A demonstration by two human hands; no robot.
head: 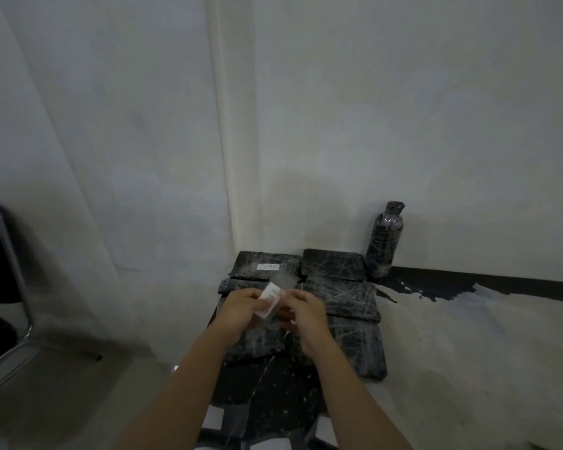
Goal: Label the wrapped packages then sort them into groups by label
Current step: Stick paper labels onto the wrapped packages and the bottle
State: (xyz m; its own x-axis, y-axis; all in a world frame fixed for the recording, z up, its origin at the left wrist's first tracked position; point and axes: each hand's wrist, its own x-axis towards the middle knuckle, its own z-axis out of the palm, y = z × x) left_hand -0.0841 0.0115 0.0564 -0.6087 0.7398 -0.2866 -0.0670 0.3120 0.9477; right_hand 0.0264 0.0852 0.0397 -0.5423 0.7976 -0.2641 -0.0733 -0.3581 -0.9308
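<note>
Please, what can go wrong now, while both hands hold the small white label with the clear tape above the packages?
1. The clear tape is loose between the left hand and the right hand; it may fold onto itself or cover the white label crookedly.
2. The flat wrapped packages look alike, and only the far-left package shows a label, so this one could go on the wrong package.
3. The upright wrapped bottle could tip if bumped.

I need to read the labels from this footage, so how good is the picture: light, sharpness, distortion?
Head view: dim, flat light with a soft shadow on the wall; the wide lens bends the wall corner and chair; shiny wrap on the packages glints; the slip between left hand and right hand is softly blurred, its writing unreadable; the stuck label is barely legible.
</note>
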